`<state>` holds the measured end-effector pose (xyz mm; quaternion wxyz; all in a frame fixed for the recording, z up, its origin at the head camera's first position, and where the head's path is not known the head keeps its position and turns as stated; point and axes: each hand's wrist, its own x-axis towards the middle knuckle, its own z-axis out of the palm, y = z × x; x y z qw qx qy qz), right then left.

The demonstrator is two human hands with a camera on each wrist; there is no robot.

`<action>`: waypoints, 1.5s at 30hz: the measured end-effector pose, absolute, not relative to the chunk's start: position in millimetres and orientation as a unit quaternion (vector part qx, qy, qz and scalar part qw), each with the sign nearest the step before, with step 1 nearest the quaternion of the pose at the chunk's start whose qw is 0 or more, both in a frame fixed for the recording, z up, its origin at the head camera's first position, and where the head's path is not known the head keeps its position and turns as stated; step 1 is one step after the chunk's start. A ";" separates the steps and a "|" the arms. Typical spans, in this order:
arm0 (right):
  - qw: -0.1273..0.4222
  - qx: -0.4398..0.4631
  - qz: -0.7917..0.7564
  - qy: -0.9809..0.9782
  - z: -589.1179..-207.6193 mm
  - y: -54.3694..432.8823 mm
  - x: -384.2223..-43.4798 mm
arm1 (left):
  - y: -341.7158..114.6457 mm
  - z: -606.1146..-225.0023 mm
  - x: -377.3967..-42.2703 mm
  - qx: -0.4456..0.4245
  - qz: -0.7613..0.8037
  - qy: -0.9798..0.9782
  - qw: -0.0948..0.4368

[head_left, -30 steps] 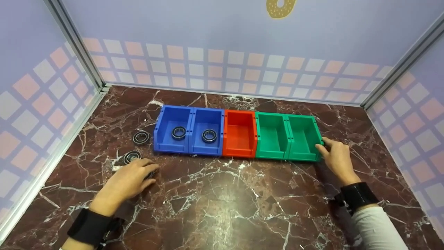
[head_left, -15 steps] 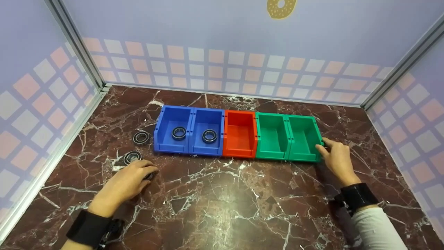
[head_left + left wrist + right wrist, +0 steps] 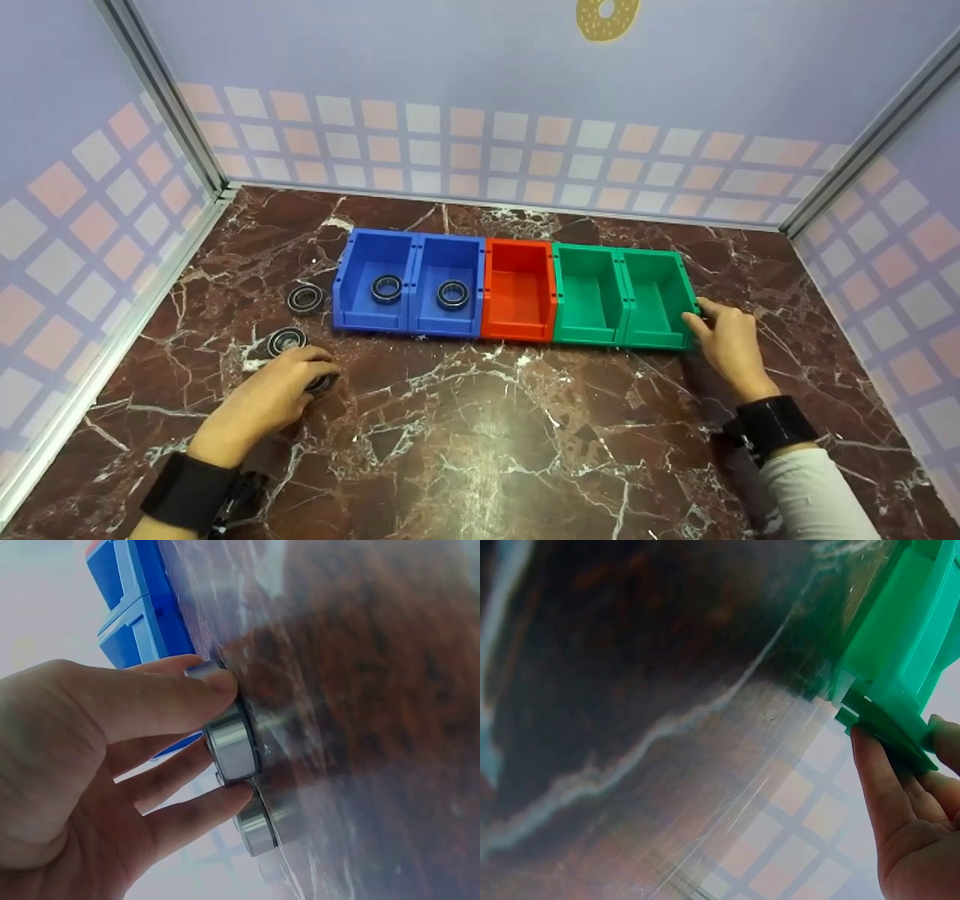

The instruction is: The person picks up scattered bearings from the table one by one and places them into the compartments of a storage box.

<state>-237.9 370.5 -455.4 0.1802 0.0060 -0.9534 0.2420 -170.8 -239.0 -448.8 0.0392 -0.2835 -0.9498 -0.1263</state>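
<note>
My left hand (image 3: 262, 401) pinches a ball bearing (image 3: 232, 746) on the marble-patterned table, thumb on one side and fingertips on the other. In the head view the hand partly covers this bearing. Just behind the fingers lies a second bearing (image 3: 286, 339), and a third bearing (image 3: 305, 298) is farther back. My right hand (image 3: 729, 341) grips the outer side wall of the rightmost green bin (image 3: 658, 337); in the right wrist view its fingers are outside that wall.
Left of the green bins, the row continues with another green bin (image 3: 586, 334), a red bin (image 3: 517, 328) and two blue bins. Each blue bin holds one bearing: the left bearing (image 3: 375, 289) and the right bearing (image 3: 442, 301). Patterned walls (image 3: 465, 60) enclose the table.
My left hand has shifted slightly left and toward me, and more of the pinched bearing shows beside its fingers. The right hand and the bins stay where they were.
</note>
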 end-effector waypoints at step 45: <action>0.196 0.024 0.241 -0.950 -455.4 369.8 -237.2 | -222.5 -431.9 -173.8 -0.308 -0.108 -0.945 0.026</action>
